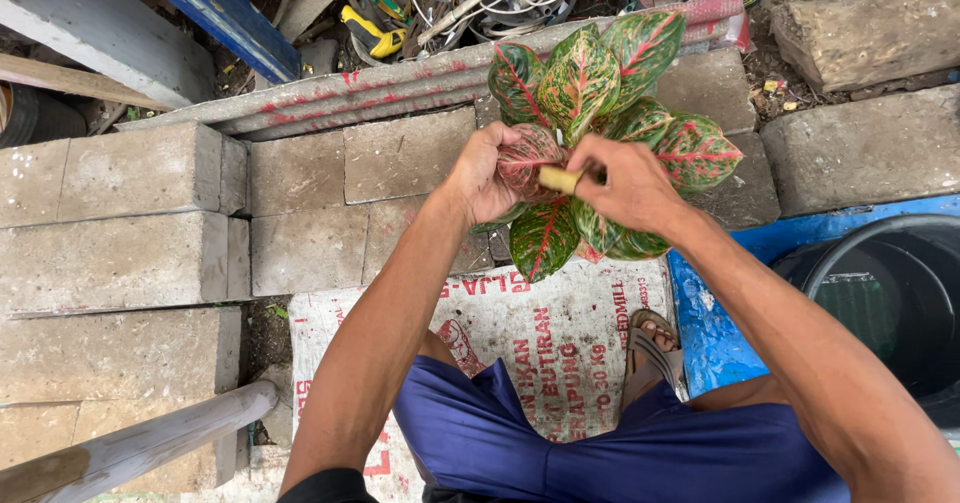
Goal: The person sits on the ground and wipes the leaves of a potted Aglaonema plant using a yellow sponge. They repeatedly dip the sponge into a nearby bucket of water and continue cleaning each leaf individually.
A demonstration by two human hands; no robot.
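Plant with red-and-green speckled leaves sits up in the air between both hands, over the grey paving blocks, not resting on anything; its foliage fans out toward 12 o'clock and 2 o'clock from the hands, while the pale cut stem points back toward the person at roughly 9 o'clock from the right hand; so the long axis of the stem runs more or less left-right, lying across between the two hands.

Left hand comes in from 7 o'clock, fingers curled around the lower leaves and the base of the plant, pressed together in a wrap grip; right hand comes in from 4 o'clock, fingers and thumb pinching the stem end, knuckles up; both hands are about equally near, almost touching each other at the stem.

Both forearms are stretched forward with wrists bent inward; below them a printed white sack lies on the ground, and a black tub sits at 4 o'clock on a blue sheet.
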